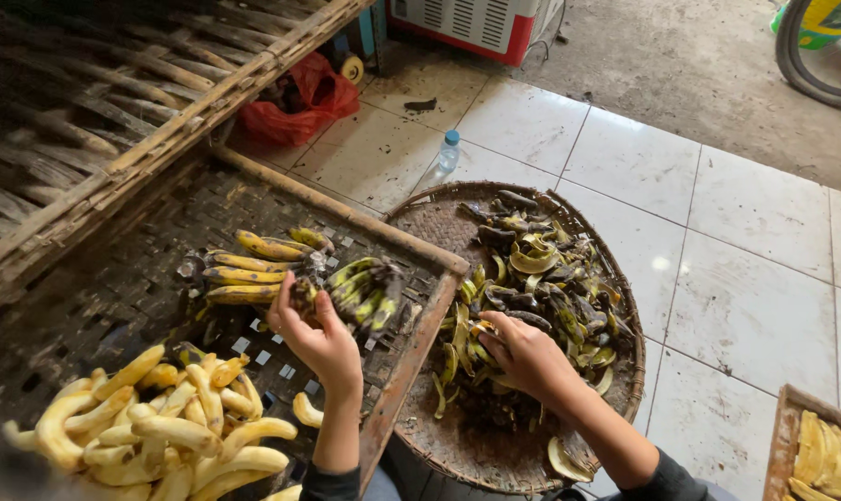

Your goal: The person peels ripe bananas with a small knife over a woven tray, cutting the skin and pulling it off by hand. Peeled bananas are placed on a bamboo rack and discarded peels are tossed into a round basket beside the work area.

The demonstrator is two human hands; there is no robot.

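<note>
My left hand (316, 345) is closed on the stem of a bunch of unpeeled, black-spotted bananas (363, 289) lying on a woven bamboo tray (114, 297). A second unpeeled bunch (253, 264) lies just left of it. My right hand (524, 355) reaches into a round woven basket (624, 390) and rests fingers-down on a pile of banana peels (541, 278); whether it grips a peel I cannot tell. A heap of peeled yellow bananas (170, 427) fills the tray's near left corner.
A slatted wooden rack (114, 102) stands at the upper left. On the tiled floor are a red plastic bag (300, 102), a small water bottle (448, 150) and a white appliance (476, 23). A wooden tray of sliced banana (824, 450) sits at the lower right.
</note>
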